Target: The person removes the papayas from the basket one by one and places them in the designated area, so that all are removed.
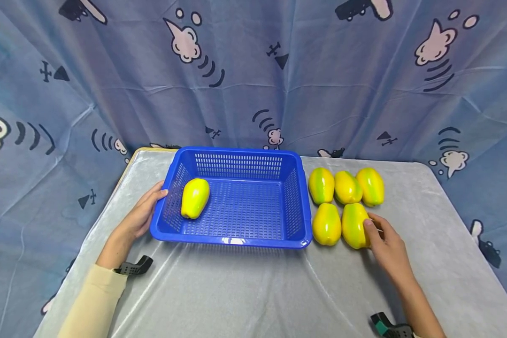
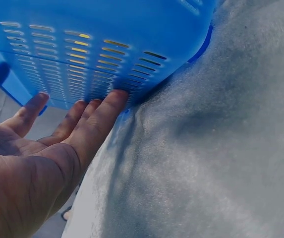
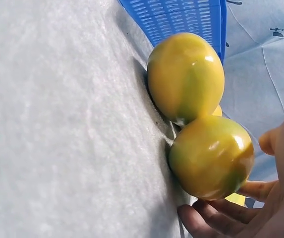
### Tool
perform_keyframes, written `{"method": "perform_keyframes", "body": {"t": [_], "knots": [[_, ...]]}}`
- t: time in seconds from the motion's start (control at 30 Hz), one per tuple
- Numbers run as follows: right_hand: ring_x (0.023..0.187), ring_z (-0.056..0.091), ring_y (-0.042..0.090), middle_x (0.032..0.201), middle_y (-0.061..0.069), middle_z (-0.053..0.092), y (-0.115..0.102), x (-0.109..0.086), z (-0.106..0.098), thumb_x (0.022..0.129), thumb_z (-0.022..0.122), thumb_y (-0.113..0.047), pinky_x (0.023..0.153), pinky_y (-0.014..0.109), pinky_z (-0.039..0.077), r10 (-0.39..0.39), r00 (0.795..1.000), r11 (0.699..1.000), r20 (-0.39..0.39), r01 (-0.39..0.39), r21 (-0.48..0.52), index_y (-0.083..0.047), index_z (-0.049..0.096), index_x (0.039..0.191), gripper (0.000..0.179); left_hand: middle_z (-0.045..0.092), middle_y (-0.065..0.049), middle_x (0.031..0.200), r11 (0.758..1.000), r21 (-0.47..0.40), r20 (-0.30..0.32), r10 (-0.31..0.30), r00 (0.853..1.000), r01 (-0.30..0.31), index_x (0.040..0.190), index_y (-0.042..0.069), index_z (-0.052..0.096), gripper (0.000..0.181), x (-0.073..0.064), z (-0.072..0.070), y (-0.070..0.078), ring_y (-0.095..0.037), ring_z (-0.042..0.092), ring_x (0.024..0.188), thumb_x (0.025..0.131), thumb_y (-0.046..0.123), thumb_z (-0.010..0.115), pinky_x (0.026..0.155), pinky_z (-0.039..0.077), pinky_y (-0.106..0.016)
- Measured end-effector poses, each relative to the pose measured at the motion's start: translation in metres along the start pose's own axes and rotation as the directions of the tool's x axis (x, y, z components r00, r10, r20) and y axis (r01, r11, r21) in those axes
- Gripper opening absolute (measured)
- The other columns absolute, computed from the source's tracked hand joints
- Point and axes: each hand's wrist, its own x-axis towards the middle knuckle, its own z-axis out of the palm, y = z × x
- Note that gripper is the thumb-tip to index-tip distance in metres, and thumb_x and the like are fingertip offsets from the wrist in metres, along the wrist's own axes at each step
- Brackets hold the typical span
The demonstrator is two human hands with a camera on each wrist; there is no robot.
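A blue plastic basket (image 1: pixel 236 242) with slotted walls stands on the table, one yellow-green papaya (image 1: pixel 195 198) lying in its left part. At the basket's left side, my left hand (image 1: pixel 141 213) holds it, thumb over the rim and fingers against the outer wall, as the left wrist view shows. To the right of the basket several papayas sit in two rows. My right hand (image 1: pixel 389 246) is at the front right papaya (image 1: pixel 355 226), fingers around its far right side. The right wrist view shows the thumb (image 3: pixel 268 142) slightly apart from that fruit.
Next to the basket's right wall is another front papaya (image 1: pixel 326 224). Behind it stand the back-row papayas (image 1: pixel 321 185), close together. A grey-white cloth (image 1: pixel 236 291) covers the table, and a patterned blue curtain (image 1: pixel 245 75) hangs behind it.
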Motion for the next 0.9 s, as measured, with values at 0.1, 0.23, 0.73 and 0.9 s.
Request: {"method": "perform_keyframes", "body": {"t": [0.1,0.23,0.73,0.9], "knots": [[0.136,0.052,0.048,0.159,0.031,0.046,0.001,0.000,-0.002,0.114,0.033,-0.050,0.087,0.019,0.048,-0.006,1.000,1.000,-0.007,0.006,0.005,-0.005,0.035,0.163,0.066,0.070,0.006,0.124,1.000,-0.001,0.000,0.001,1.000,-0.001,0.155,0.018,0.035,0.041,0.000,0.000,0.000,-0.010,0.072,0.104,0.114,0.023,0.037,0.087,0.064,-0.029],[0.140,0.049,0.049,0.160,0.031,0.044,-0.003,0.000,-0.004,0.113,0.042,-0.046,0.106,0.040,0.050,-0.034,0.998,0.999,-0.055,0.033,-0.017,-0.003,0.036,0.162,0.066,0.069,0.006,0.125,1.000,0.003,0.002,-0.002,1.000,0.002,0.156,0.017,0.034,0.043,0.001,0.000,0.000,-0.010,0.072,0.105,0.114,0.023,0.037,0.088,0.064,-0.030],[0.136,0.048,0.050,0.149,0.032,0.050,-0.041,0.014,-0.011,0.107,0.062,-0.028,0.107,0.071,0.042,-0.272,0.944,0.962,-0.187,0.260,-0.087,0.000,0.050,0.153,0.055,0.069,0.007,0.124,1.000,-0.006,-0.006,-0.008,1.000,0.008,0.156,0.018,0.034,0.043,0.001,0.000,-0.001,-0.009,0.072,0.104,0.114,0.024,0.038,0.087,0.064,-0.029],[0.131,0.052,0.045,0.148,0.027,0.054,-0.062,0.019,-0.012,0.105,0.064,-0.024,0.108,0.041,0.046,-0.365,0.910,0.931,-0.195,0.354,-0.090,-0.002,0.055,0.149,0.050,0.069,0.006,0.123,1.000,-0.003,-0.010,-0.008,1.000,0.008,0.155,0.018,0.035,0.041,0.001,0.000,-0.001,-0.010,0.072,0.104,0.114,0.024,0.038,0.087,0.064,-0.029]]}}
